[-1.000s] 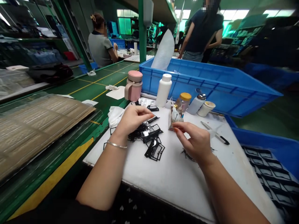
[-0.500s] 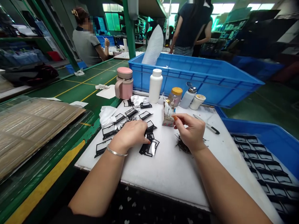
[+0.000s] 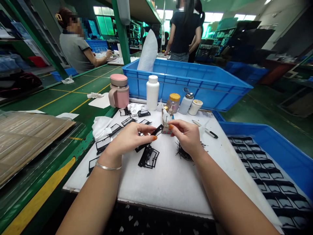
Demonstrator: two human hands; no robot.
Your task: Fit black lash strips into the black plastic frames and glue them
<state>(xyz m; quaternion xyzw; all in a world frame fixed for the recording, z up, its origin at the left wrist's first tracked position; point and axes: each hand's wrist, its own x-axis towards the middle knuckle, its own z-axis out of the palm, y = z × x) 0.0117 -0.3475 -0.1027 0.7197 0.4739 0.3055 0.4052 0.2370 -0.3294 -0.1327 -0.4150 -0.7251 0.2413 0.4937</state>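
Observation:
My left hand (image 3: 129, 138) is closed on a black plastic frame (image 3: 158, 130), gripped between thumb and fingers above the white work board (image 3: 166, 186). Close by, my right hand (image 3: 187, 135) is pinched at thumb and forefinger; whatever it holds is too small to make out. Below the left hand, a few overlapping black frames (image 3: 148, 158) lie on the board. More black frames (image 3: 104, 144) are spread to its left, partly hidden by the hand. A tangle of thin black strips (image 3: 181, 152) lies beneath my right hand. Just behind the fingertips stands a small box (image 3: 166, 128) with little items in it.
Along the back stand a pink mug (image 3: 119, 93), a white bottle (image 3: 153, 94), a yellow-lidded jar (image 3: 174, 101) and a pump bottle (image 3: 186, 103). A pen-like tool (image 3: 210, 133) lies at right. Blue crates (image 3: 195, 81) sit behind and at right, the right one with rows of frames (image 3: 264, 176). Other people are farther back.
My left hand has lifted a black frame from the board and brought it toward my right hand. The right hand stays pinched. The whole view has shifted, so things appear farther left.

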